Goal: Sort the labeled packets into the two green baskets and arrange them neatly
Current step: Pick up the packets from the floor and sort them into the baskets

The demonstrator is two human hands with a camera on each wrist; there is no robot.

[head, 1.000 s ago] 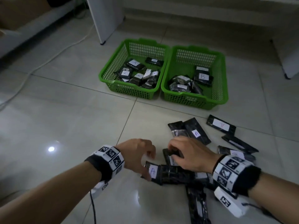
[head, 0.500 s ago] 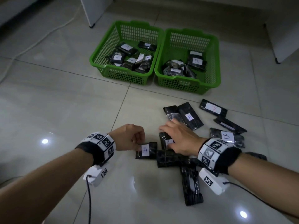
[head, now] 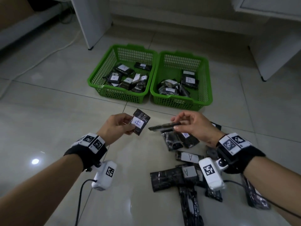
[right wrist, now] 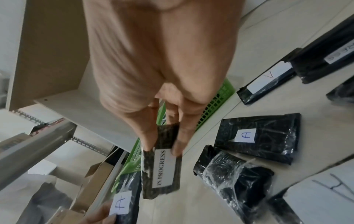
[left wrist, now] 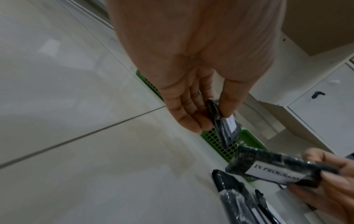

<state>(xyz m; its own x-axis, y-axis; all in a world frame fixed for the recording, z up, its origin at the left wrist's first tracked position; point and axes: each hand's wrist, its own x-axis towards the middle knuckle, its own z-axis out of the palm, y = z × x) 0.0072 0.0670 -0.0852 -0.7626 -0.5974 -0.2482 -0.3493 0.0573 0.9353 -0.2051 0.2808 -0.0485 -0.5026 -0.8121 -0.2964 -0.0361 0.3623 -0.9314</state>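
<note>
My left hand [head: 125, 123] pinches a black packet labelled A [head: 140, 122] above the floor, in front of the left green basket [head: 104, 79]; the same packet [left wrist: 224, 122] shows edge-on in the left wrist view. My right hand [head: 187, 123] pinches a flat black packet [head: 164, 126] held level, its underside label reading IN PROGRESS [right wrist: 162, 168]. The left basket holds several A packets [head: 114, 78]. The right green basket [head: 206, 82] holds several packets, one marked B [head: 189, 80]. More black packets [head: 189, 156] lie on the floor under my right forearm.
White cabinet panels [head: 92, 22] stand behind the left basket and another white unit [head: 276, 51] at the right. A white cable [head: 48, 53] runs along the tiled floor at the left. Wrist camera cables hang below both arms.
Both hands have risen off the floor pile, each lifting a packet: the left with the A packet, the right with a flat one. The view has tilted up toward the baskets.
</note>
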